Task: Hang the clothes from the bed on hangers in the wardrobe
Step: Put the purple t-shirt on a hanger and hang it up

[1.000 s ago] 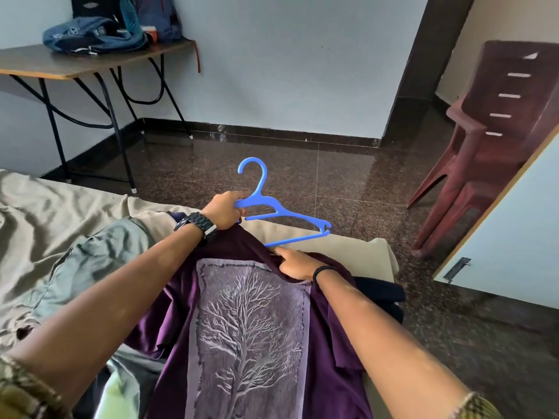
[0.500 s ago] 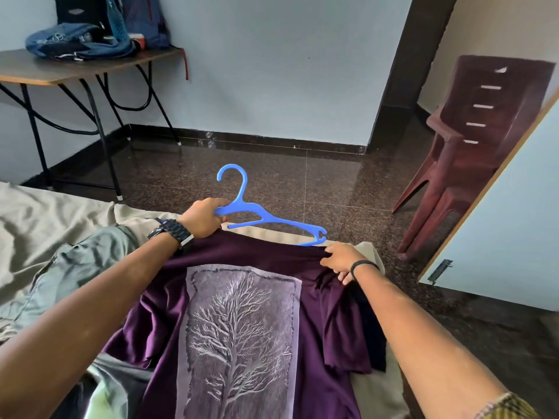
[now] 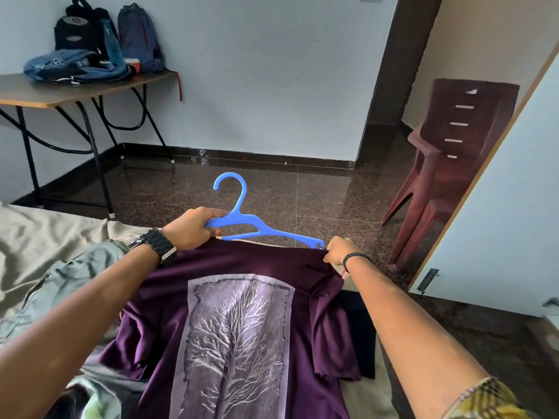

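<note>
Purple tree-print shirt (image 3: 242, 328) flat on bed (image 3: 45, 237); blue hanger (image 3: 251, 228) at collar

No text can be read; the black backpack's (image 3: 79, 31) logo is too blurred.

The blue hanger (image 3: 242, 228) looks like smooth moulded plastic, while the purple T-shirt (image 3: 242, 343) is soft matt cloth with a pale printed tree panel. The dark speckled stone floor (image 3: 257, 192) shines glossy beside a maroon plastic chair (image 3: 447, 164) and rumpled beige bedsheet (image 3: 45, 237).
</note>
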`<state>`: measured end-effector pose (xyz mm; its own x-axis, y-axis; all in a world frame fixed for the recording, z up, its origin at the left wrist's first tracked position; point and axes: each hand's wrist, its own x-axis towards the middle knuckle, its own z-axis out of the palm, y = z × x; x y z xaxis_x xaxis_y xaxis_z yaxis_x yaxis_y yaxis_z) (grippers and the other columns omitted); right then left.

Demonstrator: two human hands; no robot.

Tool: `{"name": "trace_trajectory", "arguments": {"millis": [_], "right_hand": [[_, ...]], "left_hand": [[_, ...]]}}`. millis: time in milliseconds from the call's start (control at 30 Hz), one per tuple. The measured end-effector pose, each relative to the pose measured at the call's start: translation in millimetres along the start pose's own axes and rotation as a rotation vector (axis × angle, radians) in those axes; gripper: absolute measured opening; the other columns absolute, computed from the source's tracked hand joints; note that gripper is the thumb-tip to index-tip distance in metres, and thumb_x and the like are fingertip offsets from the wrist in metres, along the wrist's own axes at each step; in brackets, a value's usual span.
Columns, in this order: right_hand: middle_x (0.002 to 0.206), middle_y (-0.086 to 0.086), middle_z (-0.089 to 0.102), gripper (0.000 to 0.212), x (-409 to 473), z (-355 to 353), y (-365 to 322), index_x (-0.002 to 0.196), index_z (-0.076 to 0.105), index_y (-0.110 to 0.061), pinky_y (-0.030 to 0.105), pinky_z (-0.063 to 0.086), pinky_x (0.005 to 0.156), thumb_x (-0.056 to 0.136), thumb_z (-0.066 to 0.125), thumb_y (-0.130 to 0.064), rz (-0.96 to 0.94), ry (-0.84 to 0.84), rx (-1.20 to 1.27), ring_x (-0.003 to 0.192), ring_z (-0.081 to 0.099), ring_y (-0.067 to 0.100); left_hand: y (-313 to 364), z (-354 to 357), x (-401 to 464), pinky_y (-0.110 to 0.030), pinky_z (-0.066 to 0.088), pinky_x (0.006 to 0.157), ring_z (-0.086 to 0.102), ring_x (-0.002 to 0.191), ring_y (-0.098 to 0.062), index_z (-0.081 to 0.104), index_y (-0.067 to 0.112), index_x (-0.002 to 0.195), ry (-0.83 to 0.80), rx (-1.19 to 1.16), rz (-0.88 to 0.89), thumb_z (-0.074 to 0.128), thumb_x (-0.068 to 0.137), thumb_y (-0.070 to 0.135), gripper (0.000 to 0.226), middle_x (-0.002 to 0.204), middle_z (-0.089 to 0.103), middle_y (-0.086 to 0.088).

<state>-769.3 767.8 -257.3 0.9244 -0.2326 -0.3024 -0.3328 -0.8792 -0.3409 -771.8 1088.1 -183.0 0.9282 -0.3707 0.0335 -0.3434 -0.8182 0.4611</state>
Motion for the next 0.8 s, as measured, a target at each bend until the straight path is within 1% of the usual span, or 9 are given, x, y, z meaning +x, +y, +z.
{"name": "trace_trajectory", "arguments": {"millis": [167, 267, 367, 433, 500, 600, 667, 733, 800], "right_hand": [[0.133, 0.017, 0.049, 0.034, 2, -9, -2, 0.125, 0.058, -0.013, 0.04, 0.046, 0.096, 0.092, 0.053, -0.014, -0.061, 0.126, -0.146, 0.116, 0.056, 0.037], [0.128, 0.016, 0.052, 0.031, -2, -20, -2, 0.12, 0.062, -0.014, 0.037, 0.047, 0.088, 0.091, 0.053, -0.013, -0.142, 0.101, -0.214, 0.111, 0.059, 0.036], [0.105, 0.017, 0.058, 0.021, -7, -29, -4, 0.094, 0.072, -0.016, 0.03, 0.042, 0.069, 0.087, 0.054, -0.008, -0.258, 0.04, -0.248, 0.085, 0.061, 0.034], [0.083, 0.012, 0.054, 0.029, -12, -39, -9, 0.062, 0.059, -0.02, 0.027, 0.038, 0.064, 0.082, 0.05, -0.001, -0.304, 0.066, -0.266, 0.072, 0.052, 0.028], [0.07, 0.007, 0.05, 0.038, -17, -49, -19, 0.052, 0.044, -0.022, 0.027, 0.037, 0.057, 0.08, 0.046, 0.004, -0.364, 0.073, -0.255, 0.067, 0.049, 0.026], [0.064, 0.01, 0.056, 0.03, -27, -64, -40, 0.055, 0.056, -0.013, 0.034, 0.044, 0.056, 0.081, 0.047, 0.0, -0.48, 0.04, -0.284, 0.058, 0.05, 0.029], [0.082, 0.009, 0.072, 0.026, -35, -74, -53, 0.078, 0.074, -0.009, 0.031, 0.051, 0.068, 0.084, 0.05, -0.005, -0.557, 0.07, -0.246, 0.068, 0.062, 0.023], [0.092, 0.006, 0.074, 0.025, -44, -87, -64, 0.092, 0.076, -0.008, 0.024, 0.048, 0.079, 0.086, 0.052, -0.003, -0.603, 0.113, -0.188, 0.08, 0.063, 0.014], [0.09, 0.01, 0.074, 0.025, -55, -103, -72, 0.097, 0.073, -0.003, 0.022, 0.05, 0.082, 0.087, 0.051, 0.002, -0.609, 0.124, -0.065, 0.076, 0.062, 0.01]], "left_hand": [[2, -8, -2, -0.023, 0.038, 0.075, 0.056, 0.078, -0.012, 0.061, 0.022, 0.124, -0.013, 0.017, 0.031, 0.062, 0.089, 0.006, 0.038, 0.081, 0.061, 0.015], [6, -9, -4, -0.023, 0.038, 0.078, 0.057, 0.084, -0.015, 0.057, 0.021, 0.129, 0.005, 0.021, 0.033, 0.062, 0.09, 0.008, 0.042, 0.089, 0.062, 0.008], [5, -12, -5, -0.025, 0.038, 0.078, 0.059, 0.088, -0.019, 0.056, 0.02, 0.13, 0.006, 0.045, 0.022, 0.062, 0.09, 0.01, 0.042, 0.095, 0.063, 0.004], [5, -15, -5, -0.025, 0.039, 0.077, 0.061, 0.089, -0.02, 0.058, 0.022, 0.125, -0.007, 0.06, 0.019, 0.062, 0.089, 0.011, 0.038, 0.094, 0.064, 0.003], [11, -17, -4, -0.025, 0.038, 0.075, 0.059, 0.085, -0.018, 0.06, 0.022, 0.122, -0.016, 0.069, 0.031, 0.062, 0.089, 0.01, 0.035, 0.089, 0.064, 0.005], [29, -18, 0, -0.023, 0.035, 0.074, 0.055, 0.082, -0.016, 0.06, 0.019, 0.123, 0.013, 0.074, 0.068, 0.06, 0.09, 0.008, 0.036, 0.086, 0.061, 0.006], [41, -21, 4, -0.024, 0.037, 0.076, 0.06, 0.088, -0.02, 0.06, 0.018, 0.123, 0.035, 0.081, 0.086, 0.058, 0.09, 0.008, 0.034, 0.089, 0.062, 0.005], [49, -25, 7, -0.025, 0.044, 0.076, 0.065, 0.088, -0.022, 0.061, 0.019, 0.118, 0.057, 0.065, 0.095, 0.057, 0.091, 0.008, 0.03, 0.088, 0.067, 0.002], [57, -29, 9, -0.025, 0.05, 0.073, 0.068, 0.079, -0.016, 0.061, 0.02, 0.115, 0.072, 0.038, 0.106, 0.056, 0.09, 0.007, 0.028, 0.084, 0.071, 0.0]]}}
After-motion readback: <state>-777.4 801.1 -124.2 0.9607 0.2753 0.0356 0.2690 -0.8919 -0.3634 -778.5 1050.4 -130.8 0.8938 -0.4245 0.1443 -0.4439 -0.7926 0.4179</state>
